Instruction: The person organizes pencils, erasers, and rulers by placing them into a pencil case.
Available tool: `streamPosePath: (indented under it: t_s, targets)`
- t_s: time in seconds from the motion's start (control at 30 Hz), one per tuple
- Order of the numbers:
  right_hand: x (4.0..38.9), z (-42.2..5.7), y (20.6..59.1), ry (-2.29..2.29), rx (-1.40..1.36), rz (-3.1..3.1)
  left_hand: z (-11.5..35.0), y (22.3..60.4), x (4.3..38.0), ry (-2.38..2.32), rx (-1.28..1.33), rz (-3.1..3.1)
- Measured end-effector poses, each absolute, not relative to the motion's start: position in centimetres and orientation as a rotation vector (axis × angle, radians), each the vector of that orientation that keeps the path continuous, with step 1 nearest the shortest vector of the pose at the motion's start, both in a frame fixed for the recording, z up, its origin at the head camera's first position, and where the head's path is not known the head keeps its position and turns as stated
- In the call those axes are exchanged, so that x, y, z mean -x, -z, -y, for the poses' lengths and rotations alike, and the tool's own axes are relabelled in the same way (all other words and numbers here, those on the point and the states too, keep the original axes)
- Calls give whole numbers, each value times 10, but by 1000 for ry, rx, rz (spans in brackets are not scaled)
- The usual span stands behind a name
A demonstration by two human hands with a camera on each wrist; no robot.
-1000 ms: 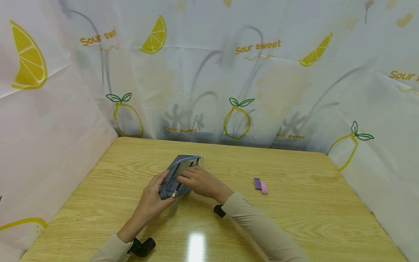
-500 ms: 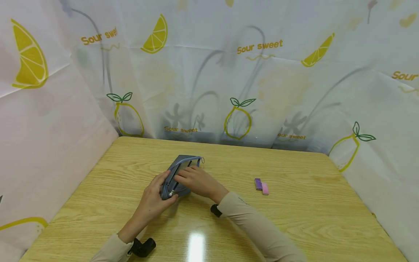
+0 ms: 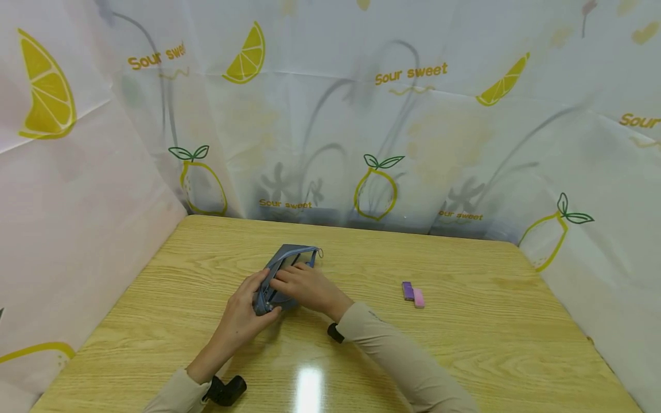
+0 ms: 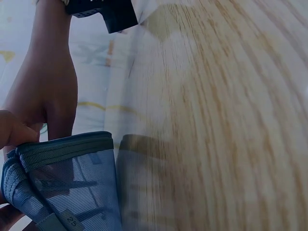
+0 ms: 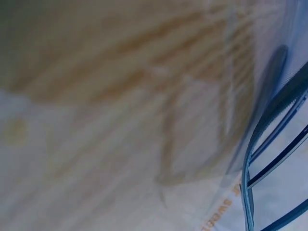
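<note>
A blue-grey mesh zip pencil case rests on the wooden table, unzipped, its opening facing up. My left hand grips its near left end, thumb at the front and fingers along the far side. My right hand reaches over the opening with curled fingers dipping inside; the mesh side shows those fingers in the left wrist view. The case wall and fingers hide the fingertips, so I cannot tell whether they pinch a pen. Dark slender pens lie inside the case in the right wrist view.
A purple small block and a pink small block lie side by side on the table, right of the hands. A lemon-print sheet hangs behind and at both sides. Black cameras sit on both wrists.
My right hand has shifted slightly left and down, and the dark pen with a white end, pinched a second ago, has sunk into the case. The left hand keeps its grip.
</note>
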State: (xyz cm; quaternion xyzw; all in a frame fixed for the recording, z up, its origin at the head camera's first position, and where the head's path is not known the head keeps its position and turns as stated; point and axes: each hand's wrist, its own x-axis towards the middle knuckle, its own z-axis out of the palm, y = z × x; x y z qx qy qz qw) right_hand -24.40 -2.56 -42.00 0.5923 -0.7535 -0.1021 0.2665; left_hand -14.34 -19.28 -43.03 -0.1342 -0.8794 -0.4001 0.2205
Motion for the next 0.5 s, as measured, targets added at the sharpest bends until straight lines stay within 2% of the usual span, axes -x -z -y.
streamPosePath:
  t_s: [0.5]
  targets:
    - [241, 33, 419, 333, -1599, 2077, 194, 432, 143, 1081, 382, 2420]
